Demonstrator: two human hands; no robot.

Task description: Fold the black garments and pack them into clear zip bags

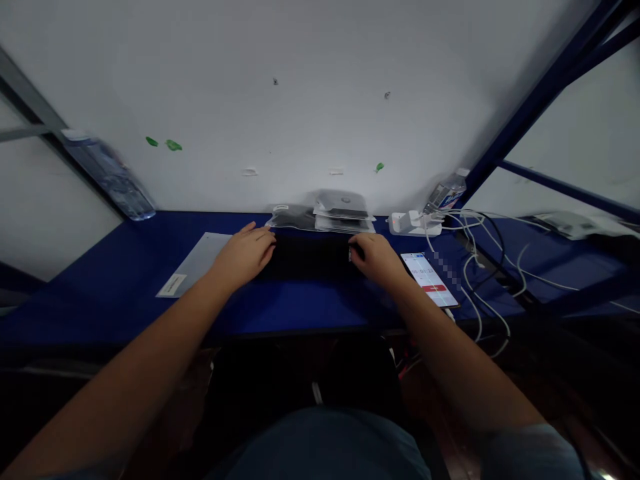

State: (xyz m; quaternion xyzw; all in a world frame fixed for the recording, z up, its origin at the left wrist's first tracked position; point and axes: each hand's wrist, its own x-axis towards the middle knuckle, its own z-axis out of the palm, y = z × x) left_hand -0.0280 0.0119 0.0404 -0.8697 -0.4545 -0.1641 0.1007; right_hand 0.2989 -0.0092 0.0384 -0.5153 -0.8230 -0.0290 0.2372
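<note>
Blue shirt cloth [325, 448] is seen at the bottom centre of the frame. At mid-frame, a flat black item [311, 260] is laid on the blue table [300, 312]. Its right edge is pinched by the right hand [374, 257]; its left edge is met by the bent fingers of the left hand [245, 253], though whether it is gripped cannot be told. Grey packets [343, 208] are piled just behind it. At centre left, a grey sheet [199, 259] is partly hidden by the left hand; at centre right, a lit phone [425, 275] is placed near a white power strip [400, 225].
</note>
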